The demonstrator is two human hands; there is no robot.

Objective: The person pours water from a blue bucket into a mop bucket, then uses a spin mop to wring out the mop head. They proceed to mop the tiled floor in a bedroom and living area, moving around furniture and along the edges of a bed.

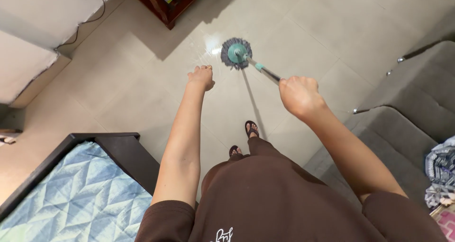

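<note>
Head view: spin mop (236, 53), round grey fringe with teal hub, rests on tile floor (308, 28) at upper centre. Right hand (298, 94) clenches its metal handle (268, 72); left hand (201, 77) is fisted, holding nothing.

Pale glossy tiled floor (308, 28) across the middle; bed with dark frame (121, 147) and blue quilted cover (80, 194) at 8 o'clock; dark wooden shelf unit (168, 7) holding flat items at 12 o'clock; white upholstered furniture (33, 38) at 10 o'clock, a thin cable (95, 14) running beside it; grey sofa (407, 114) with metal legs at 3 o'clock; patterned blue-and-white cloth (441, 173) at 4 o'clock, lying on the sofa.
</note>
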